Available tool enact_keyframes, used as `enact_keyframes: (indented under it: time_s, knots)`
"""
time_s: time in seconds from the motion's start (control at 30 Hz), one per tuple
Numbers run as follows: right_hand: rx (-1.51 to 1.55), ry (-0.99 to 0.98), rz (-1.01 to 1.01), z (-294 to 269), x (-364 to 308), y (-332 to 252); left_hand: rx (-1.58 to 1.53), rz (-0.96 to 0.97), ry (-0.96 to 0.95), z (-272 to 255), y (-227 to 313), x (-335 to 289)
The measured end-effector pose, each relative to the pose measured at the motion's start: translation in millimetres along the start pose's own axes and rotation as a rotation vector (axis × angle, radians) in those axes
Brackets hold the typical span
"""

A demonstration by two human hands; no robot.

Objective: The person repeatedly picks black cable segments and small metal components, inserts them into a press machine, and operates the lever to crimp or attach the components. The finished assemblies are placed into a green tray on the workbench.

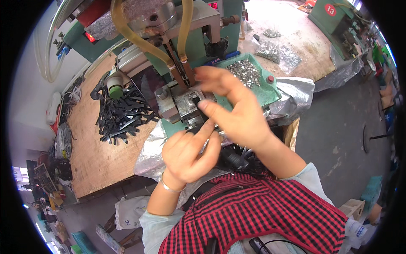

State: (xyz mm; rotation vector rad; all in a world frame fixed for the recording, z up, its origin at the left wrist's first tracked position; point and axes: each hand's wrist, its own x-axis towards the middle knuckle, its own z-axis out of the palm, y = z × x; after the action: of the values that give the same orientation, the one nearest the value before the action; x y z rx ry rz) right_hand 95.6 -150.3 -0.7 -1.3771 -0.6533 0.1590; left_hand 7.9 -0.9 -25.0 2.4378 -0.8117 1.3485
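Note:
In front of a green press machine, a dark strip (205, 117) lies on the small metal fixture (184, 101). My left hand (188, 154), with a bangle at its wrist, reaches up from below. Its index fingertip meets the strip's near end and its other fingers are curled; my hand partly hides the grip. Over the fixture's right side is my right hand (241, 108), blurred by motion. Its fingers are apart, and the thumb tip is close to the strip. Two brownish upright metal parts (182, 73) stand just above the fixture, beside my right fingers.
Many black strips (122, 112) are heaped on the wooden table (86, 156) at left. A green tray (268, 93) holds small metal pieces (245, 72) at right. Yellowish hoses (141, 44) hang before the press. Crumpled silver sheeting (292, 95) covers the table edge. Clear bags (270, 51) lie behind.

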Motion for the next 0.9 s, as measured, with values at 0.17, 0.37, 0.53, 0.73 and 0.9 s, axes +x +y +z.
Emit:
enact_keyframes:
  time_s: [0.17, 0.37, 0.53, 0.73, 0.9]
  knots:
    - [-0.323, 0.539, -0.058, -95, 21, 77, 0.005, 0.037, 0.053, 14, -12, 0]
    - [-0.737, 0.490, 0.012, -115, -22, 94, -0.023, 0.031, 0.073, 19, -15, -7]
    - [-1.234, 0.438, 0.008, -105, -23, 101, -0.026, -0.046, 0.065, 14, -9, -8]
    - [-1.295, 0.381, -0.008, -97, -17, 107, -0.115, -0.287, 0.051, -10, 31, -47]
    - [-0.939, 0.470, 0.120, -95, -31, 94, 0.035, -0.482, 0.372, -85, 21, -66]
